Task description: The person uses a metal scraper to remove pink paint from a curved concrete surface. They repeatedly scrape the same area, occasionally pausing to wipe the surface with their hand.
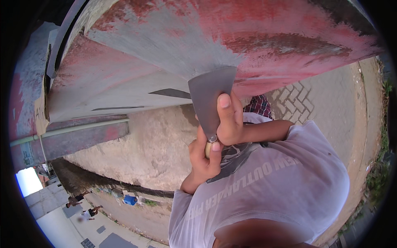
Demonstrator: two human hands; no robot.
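Patchy red-and-grey wall spreads beyond the scraper, its pale handle wrapped by the curled left hand and its blade pinched by the right hand, apparently to steady it, though whether it touches the wall is unclear.

Painted wall just beyond scraper; open room rightward over paving

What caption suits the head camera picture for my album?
Left grip on the handle, right grip on the blade: a scraper before a red-and-grey surface.
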